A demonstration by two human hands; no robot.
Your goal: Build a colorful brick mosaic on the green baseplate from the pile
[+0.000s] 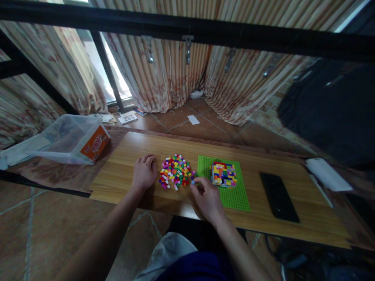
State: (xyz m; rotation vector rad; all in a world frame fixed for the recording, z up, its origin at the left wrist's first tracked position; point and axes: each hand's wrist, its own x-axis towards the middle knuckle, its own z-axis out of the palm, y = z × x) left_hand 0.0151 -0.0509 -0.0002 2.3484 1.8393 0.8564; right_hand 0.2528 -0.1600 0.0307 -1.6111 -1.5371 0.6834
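Note:
A loose pile of small multicoloured toy bricks (176, 171) lies on the wooden table. Just left of it my left hand (144, 171) rests on the tabletop, fingers loosely curled in, with nothing seen in them. On the pile's right side, my right hand (206, 197) pinches a small bluish toy brick (192, 182) between thumb and forefinger. Beyond that hand is a green baseplate (234, 201), which bears a block built of bricks in many colours (224, 174). Part of the baseplate's left side is hidden by my right hand.
A black phone (279, 197) lies on the table (117, 171), right of the baseplate. At the left stands a clear plastic box (70, 136) with an orange label. A dark metal bar (164, 25) with hanging clips crosses above, before striped curtains (175, 74).

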